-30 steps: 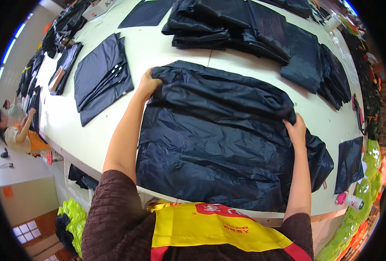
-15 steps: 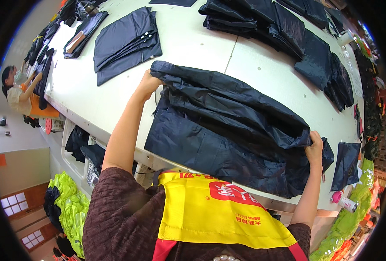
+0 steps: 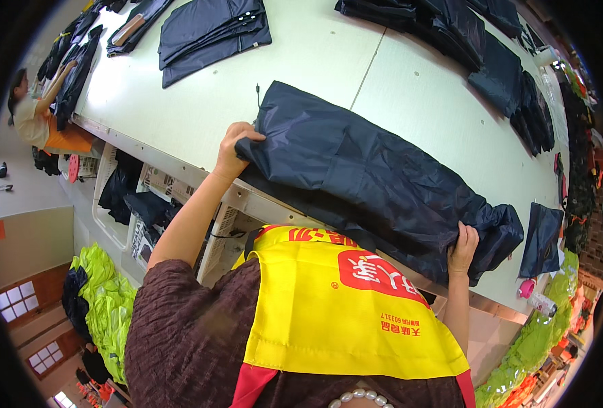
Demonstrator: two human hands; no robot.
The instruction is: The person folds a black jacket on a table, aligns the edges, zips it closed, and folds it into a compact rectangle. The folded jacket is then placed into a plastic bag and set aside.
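A dark navy garment of thin, slightly shiny fabric lies stretched along the near edge of the table, its right end bunched. My left hand is closed on its near left corner, with a fold of cloth between thumb and fingers. Toward the right end, my right hand grips the near edge, fingers on top of the cloth. Just beyond my left hand, a thin dark cord sticks out from the garment's left end. Part of the fabric hangs over the table edge against my yellow apron.
The white table bears a folded dark stack at far left and more dark stacks at far right. One folded dark piece and a bottle sit at right. Crates stand below; another person works at far left.
The near side of the garment has been turned up and over, so a smoother panel now faces up. Both my hands have come nearer to me, the right also leftward.
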